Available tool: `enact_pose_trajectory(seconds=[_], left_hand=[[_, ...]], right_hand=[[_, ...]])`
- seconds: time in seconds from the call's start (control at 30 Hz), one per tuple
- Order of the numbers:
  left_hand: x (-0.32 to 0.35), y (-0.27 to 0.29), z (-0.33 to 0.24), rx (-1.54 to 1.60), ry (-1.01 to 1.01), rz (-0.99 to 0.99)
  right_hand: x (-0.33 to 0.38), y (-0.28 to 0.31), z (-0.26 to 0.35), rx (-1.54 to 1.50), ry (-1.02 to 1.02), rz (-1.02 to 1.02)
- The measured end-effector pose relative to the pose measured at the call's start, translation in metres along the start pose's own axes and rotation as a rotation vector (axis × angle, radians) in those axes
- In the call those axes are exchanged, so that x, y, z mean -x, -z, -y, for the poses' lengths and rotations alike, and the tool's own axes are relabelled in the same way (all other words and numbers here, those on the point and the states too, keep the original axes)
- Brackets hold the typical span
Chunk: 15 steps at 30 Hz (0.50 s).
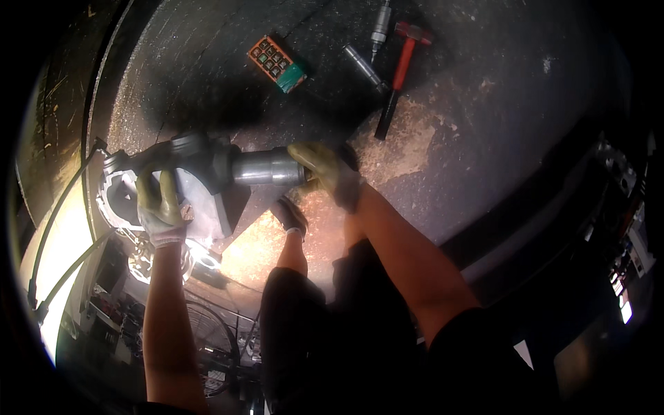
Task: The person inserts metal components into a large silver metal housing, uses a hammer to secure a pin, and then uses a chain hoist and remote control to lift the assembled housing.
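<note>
A grey metal gearbox housing (pixel 207 197) lies across the picture left of centre, its wide open flange to the left and a smooth metal tube (pixel 263 168) at its right end. My left hand (pixel 160 207), in a pale glove with yellowish fingers, grips the housing by the flange, fingers over its near side. My right hand (pixel 325 171), gloved alike, is closed around the tube's right end. Its fingertips are partly hidden there, and a brassy bit shows beside them. Both my forearms come up from below.
Beyond the housing lie an orange push-button remote (pixel 273 61) with green tape, a chrome rod-like tool (pixel 365 67), another slim metal tool (pixel 380 29) and a red-headed hammer (pixel 403 76). Cables (pixel 59 200) hang at left. A round wire guard (pixel 211 332) and my shoe (pixel 289 216) are below.
</note>
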<state>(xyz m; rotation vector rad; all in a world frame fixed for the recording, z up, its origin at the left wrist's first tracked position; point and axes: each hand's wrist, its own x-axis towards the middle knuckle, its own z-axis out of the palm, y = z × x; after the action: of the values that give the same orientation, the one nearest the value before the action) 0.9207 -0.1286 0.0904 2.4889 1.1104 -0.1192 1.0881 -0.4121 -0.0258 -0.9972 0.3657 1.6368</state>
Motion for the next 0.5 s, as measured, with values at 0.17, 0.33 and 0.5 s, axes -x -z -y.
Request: enact_pose_trajectory(seconds=[0.17,0.33,0.5], left_hand=[[-0.003,0.001,0.011,0.311,-0.168,0.057],[-0.001,0.009,0.015,0.175,-0.092,0.067],[0.001,0.012,0.012,0.281,0.038,0.056]], right_hand=[[-0.053,0.017,-0.018,-0.09,0.204,-0.017],[-0.035,0.048,0.025,0.15,0.28,-0.313],[-0.046,0.209,0.014,0.643,0.525,-1.384]])
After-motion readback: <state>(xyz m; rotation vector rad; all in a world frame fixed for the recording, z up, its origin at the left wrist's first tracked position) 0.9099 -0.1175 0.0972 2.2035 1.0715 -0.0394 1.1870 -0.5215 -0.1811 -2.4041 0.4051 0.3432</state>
